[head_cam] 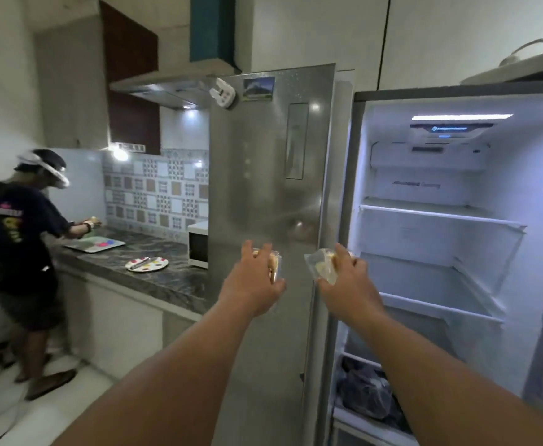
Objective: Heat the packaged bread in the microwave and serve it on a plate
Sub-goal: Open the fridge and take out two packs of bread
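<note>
Both arms reach forward at chest height before a tall refrigerator. The left hand has its fingers curled over a clear-wrapped packet of bread; most of that packet is hidden behind the hand. The right hand grips a second clear packet holding a pale slice, its wrapper corner projecting to the left. The frame is blurred, so labels and bread type cannot be made out.

The refrigerator's left door is shut and carries a picture magnet and a white clip-like item. The right compartment stands open and lit; its shelves show nothing legible, and a dark bag lies in the bottom drawer, partly cut off.

On the worktop, a white microwave is half concealed by the refrigerator door. A spotted plate with a utensil across it sits near the microwave. Farther left lies a tray. A second person in a dark shirt stands at the worktop, hands raised over the tray; what they hold is unclear.
</note>
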